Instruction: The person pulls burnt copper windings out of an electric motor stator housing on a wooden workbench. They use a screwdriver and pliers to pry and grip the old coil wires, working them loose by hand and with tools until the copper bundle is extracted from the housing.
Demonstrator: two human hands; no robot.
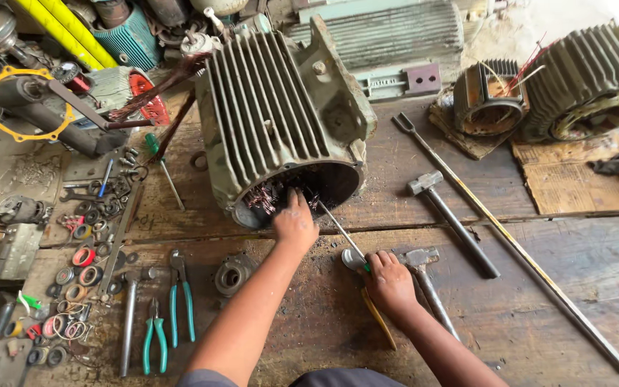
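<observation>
While left hand (296,223) is reaching w/ spread fingers into motor housing (281,115) windings, right hand (390,283) is gripping a screwdriver (345,240) on the counter (539,301)

Beyond the fingers (294,197) of the left hand stands one finned motor housing (274,115); two more finned housings (589,79) lie far right of them. Two hammers (453,222) lie right of the fingertips. Two pairs of teal-handled pliers (180,301) lie left of them.
</observation>
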